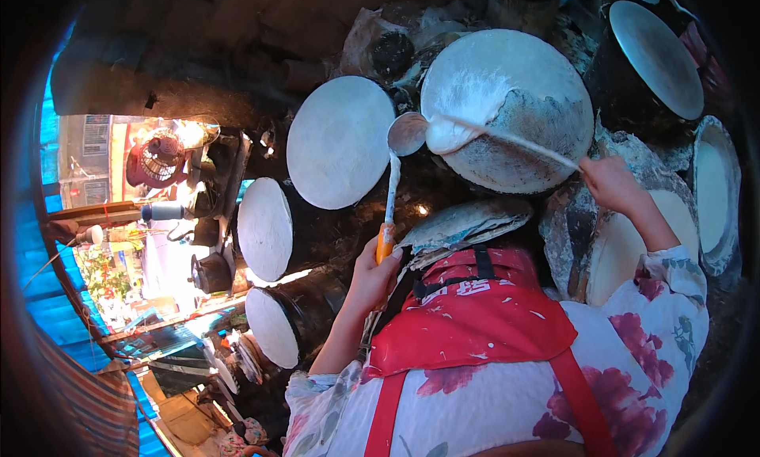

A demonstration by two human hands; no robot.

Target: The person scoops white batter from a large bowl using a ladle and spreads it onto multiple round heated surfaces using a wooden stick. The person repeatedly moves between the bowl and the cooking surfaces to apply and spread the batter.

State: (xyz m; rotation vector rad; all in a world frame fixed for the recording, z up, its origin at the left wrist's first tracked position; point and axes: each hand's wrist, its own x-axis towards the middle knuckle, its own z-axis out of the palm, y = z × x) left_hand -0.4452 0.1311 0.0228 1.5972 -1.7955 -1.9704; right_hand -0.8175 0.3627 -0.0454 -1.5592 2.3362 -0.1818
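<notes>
My left hand (373, 273) grips the orange handle of a metal ladle (407, 134). White residue coats the ladle's shaft, and its bowl is at the near left edge of a large round griddle (522, 154). In my right hand (613, 181) is the end of a thin, pale rod (522, 141), which reaches across the griddle. At the rod's far end lies a thick mound of white batter (452, 135). A thin white layer (475, 71) covers the griddle's upper and left part, while its lower right surface shows grey and bare.
More round white-topped surfaces stand at left (341, 142) and upper right (656, 59). A layered, batter-crusted round pad (469, 225) lies against my red apron (469, 320). A crusted tub of white liquid (712, 189) stands far right. Beyond, at left, is a fan (157, 158).
</notes>
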